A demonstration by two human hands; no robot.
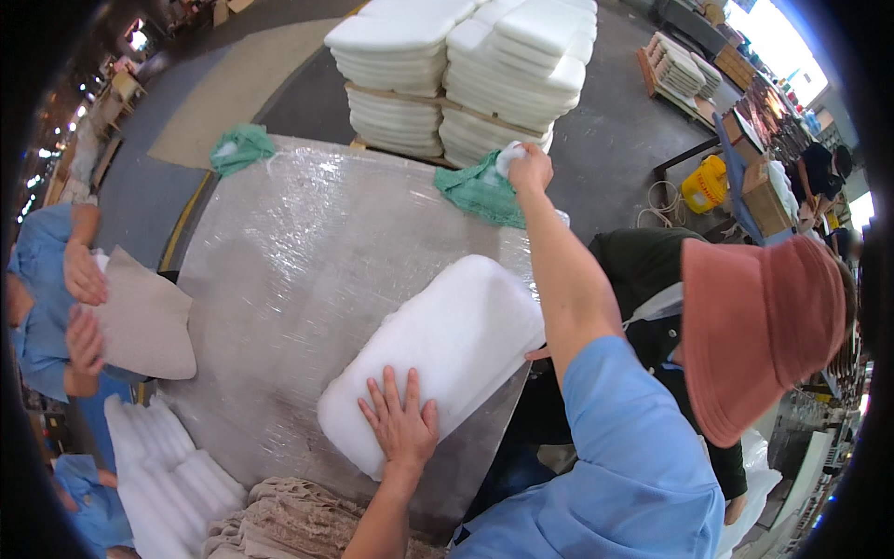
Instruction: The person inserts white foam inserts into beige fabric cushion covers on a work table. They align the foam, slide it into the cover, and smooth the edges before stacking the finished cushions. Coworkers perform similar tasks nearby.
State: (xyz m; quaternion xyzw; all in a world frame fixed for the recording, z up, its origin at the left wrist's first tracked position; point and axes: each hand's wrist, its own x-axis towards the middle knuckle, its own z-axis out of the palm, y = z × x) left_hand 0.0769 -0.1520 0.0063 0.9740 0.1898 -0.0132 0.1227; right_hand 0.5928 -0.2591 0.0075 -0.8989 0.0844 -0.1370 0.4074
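A thick white foam cushion (438, 345) with rounded corners lies aslant on the plastic-wrapped table (279, 252). My left hand (402, 419) rests flat on its near end, fingers spread. Stretched out to the far right corner, my right hand (531, 170) is closed around a small white wad (508, 156); its exact kind is unclear. Just below that wad, a crumpled green cloth (482, 194) drapes over the table corner. A finger of another person touches the cushion's right edge.
Stacked white cushions (438, 84) stand beyond the table. Close on my right is a person in a reddish bucket hat (759, 331). Opposite, a person handles a beige cover (144, 317). Another green cloth (240, 149), beige fabric (289, 522) and a yellow bucket (705, 184) are around.
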